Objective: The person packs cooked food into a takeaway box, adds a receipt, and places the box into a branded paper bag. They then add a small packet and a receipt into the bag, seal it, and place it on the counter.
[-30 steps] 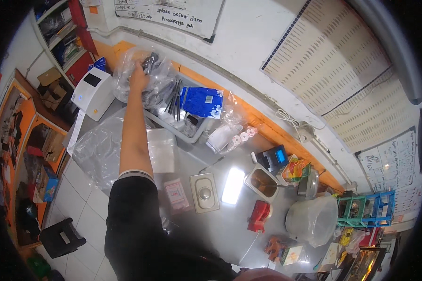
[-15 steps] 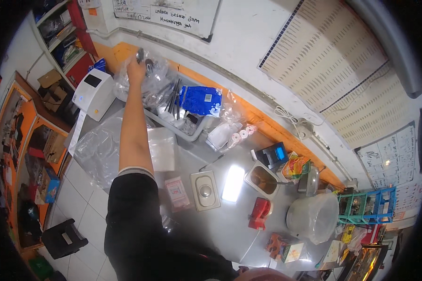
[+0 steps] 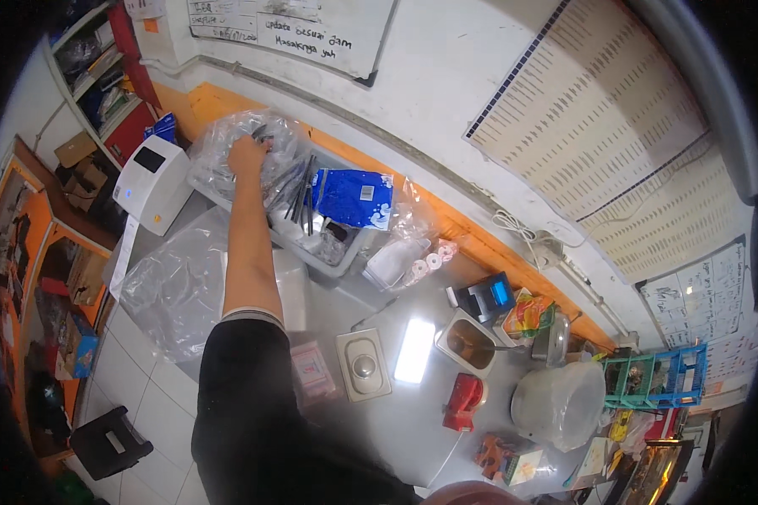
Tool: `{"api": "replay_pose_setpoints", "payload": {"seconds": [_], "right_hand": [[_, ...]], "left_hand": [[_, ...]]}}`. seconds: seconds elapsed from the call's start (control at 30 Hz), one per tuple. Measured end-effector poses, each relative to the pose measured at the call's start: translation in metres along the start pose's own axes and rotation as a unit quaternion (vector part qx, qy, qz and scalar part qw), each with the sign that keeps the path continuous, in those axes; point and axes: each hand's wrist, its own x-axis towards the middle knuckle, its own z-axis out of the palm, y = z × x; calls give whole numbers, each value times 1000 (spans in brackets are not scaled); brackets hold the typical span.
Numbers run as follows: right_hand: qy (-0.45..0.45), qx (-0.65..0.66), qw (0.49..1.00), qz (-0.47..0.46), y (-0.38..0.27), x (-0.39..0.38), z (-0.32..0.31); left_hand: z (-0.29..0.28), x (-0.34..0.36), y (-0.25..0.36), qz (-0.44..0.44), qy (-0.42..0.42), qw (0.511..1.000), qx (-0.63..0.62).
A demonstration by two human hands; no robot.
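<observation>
My left hand (image 3: 248, 156) reaches to the far left, its fingers closed at the mouth of a clear plastic bag (image 3: 219, 139). Just beyond the fingertips shows a dark, glossy piece that looks like the bowl of a black plastic spoon (image 3: 264, 132); most of it is hidden. The bag rests in the left end of a grey tub (image 3: 337, 271). Beside it in the tub lie thin black sticks or handles (image 3: 303, 202) and a blue packet (image 3: 354, 199). My right hand is out of view.
A white label printer (image 3: 153, 181) stands left of the tub. Clear plastic sheeting (image 3: 177, 286) lies under my forearm. On the steel table are a lidded metal pan (image 3: 364, 365), paper rolls (image 3: 434, 261), a red tape dispenser (image 3: 463, 402) and a large translucent bucket (image 3: 558, 404).
My left hand has come down and back slightly, lower over the bag. Two dark spoon-like shapes showed at the hand before; now one shows in part. The view has shifted a little.
</observation>
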Motion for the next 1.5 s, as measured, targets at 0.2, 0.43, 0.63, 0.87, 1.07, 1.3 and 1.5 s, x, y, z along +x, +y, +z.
{"api": "replay_pose_setpoints", "payload": {"seconds": [0.2, 0.43, 0.63, 0.87, 1.07, 1.3, 1.5], "right_hand": [[-10, -6, 1000, 8, -7, -1, -2], [-15, 2, 1000, -23, 5, 1, -2], [-33, 21, 994, -98, 33, 14, -6], [-30, 125, 967, -221, -25, 13, 0], [-146, 192, 925, -294, -108, 7, -36], [-282, 173, 882, -336, -129, 41, -43], [-521, 126, 770, -346, -218, -27, -1]], "left_hand": [[25, 7, -16, 4, 75, 997, 16], [-43, 4, -4, 209, 233, 917, 248], [-124, 15, -9, 63, 121, 928, 348], [-263, 24, -17, 135, -154, 978, 43], [-400, -156, 20, 264, 51, 959, -94], [-410, -522, -4, 229, -297, 891, -257], [-330, -705, -67, -153, -473, 757, -424]]}}
